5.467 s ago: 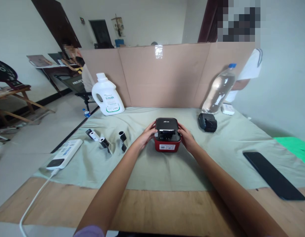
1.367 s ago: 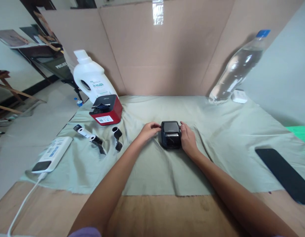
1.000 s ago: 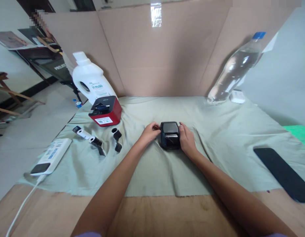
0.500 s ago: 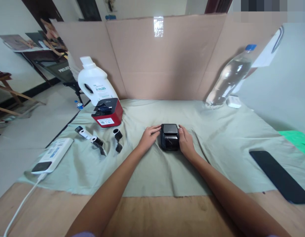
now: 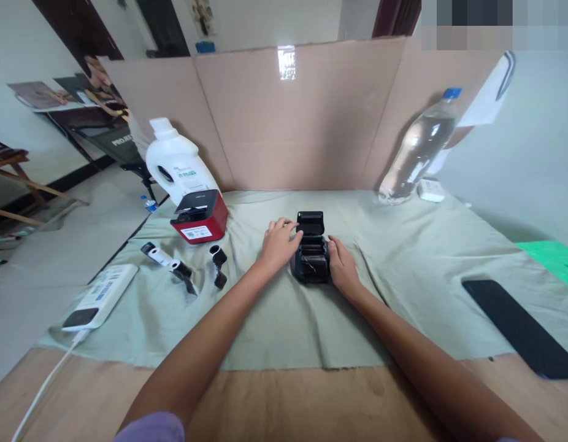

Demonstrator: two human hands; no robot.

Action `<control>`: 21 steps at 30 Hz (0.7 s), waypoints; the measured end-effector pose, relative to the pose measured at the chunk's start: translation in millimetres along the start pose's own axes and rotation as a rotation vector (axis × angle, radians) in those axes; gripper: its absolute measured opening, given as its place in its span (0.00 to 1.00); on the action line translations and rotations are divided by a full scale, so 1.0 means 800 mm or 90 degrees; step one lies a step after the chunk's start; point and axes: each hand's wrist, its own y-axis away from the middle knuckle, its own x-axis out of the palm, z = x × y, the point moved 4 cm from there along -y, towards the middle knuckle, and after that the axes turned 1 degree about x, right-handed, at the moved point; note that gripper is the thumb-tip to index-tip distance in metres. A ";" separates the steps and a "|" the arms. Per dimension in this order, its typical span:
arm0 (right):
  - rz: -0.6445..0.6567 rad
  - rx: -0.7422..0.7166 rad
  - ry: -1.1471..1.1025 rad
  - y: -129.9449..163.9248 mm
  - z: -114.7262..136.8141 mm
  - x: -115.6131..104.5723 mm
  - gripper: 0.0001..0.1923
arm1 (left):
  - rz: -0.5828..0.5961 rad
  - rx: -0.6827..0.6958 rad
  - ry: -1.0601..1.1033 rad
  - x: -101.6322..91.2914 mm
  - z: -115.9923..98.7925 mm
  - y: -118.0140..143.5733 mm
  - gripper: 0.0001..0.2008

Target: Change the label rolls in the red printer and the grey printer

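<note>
A small black label printer sits in the middle of the pale green cloth with its lid tipped up and open. My left hand rests against its left side, fingers reaching to the raised lid. My right hand grips its right side. A red and black printer stands at the back left, its lid also raised. Left of my hands lie several small black and white paper rolls and black roll holders.
A white detergent jug and a clear water bottle stand against the cardboard screen. A white power bank with cable lies at left, a black phone at right. Another person's white sleeve shows behind the screen.
The red printer went from the middle to the back left, and the black printer came to the middle. In the last half second its lid has swung up under my left hand.
</note>
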 end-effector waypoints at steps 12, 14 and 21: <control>-0.017 0.002 -0.020 -0.005 -0.006 -0.002 0.39 | 0.294 0.223 -0.140 -0.002 -0.069 -0.048 0.16; -0.014 0.009 -0.048 -0.006 -0.009 -0.001 0.38 | 0.222 0.222 -0.021 -0.023 -0.069 -0.038 0.17; -0.016 0.028 -0.075 -0.005 -0.008 -0.002 0.36 | -0.097 0.063 0.178 -0.147 0.000 0.029 0.19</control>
